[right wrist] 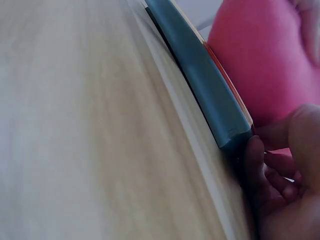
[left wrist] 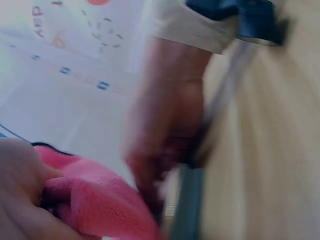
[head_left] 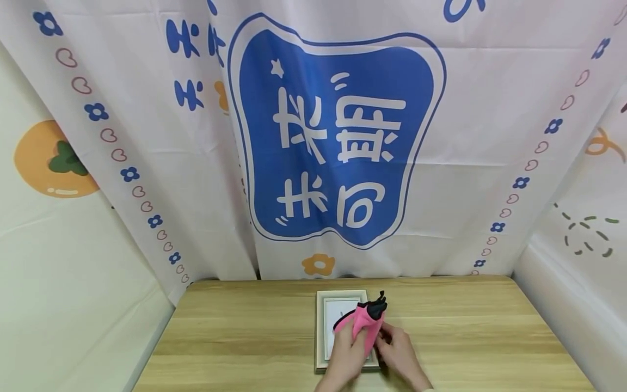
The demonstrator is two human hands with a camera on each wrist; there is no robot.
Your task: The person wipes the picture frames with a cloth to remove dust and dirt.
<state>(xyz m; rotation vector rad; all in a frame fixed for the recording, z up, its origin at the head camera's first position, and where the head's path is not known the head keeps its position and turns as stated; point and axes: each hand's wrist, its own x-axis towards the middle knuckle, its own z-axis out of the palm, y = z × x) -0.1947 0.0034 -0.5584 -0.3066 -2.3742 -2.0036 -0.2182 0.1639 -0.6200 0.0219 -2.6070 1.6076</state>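
- From afar, I'm watching the left hand (head_left: 346, 353) clamping its fingers round a pink cloth (head_left: 373, 328) over the picture frame (head_left: 320, 326).
- The right hand (head_left: 399, 353) is pinching the frame's right edge.
- The frame is lying on the wooden table (head_left: 245, 337).

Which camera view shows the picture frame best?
The head view: the picture frame shows its front there, though the pink cloth and left hand cover part. The right wrist view shows it mostly from the side, with one corner at the right hand; the left wrist view, only a blurred bit of its side.
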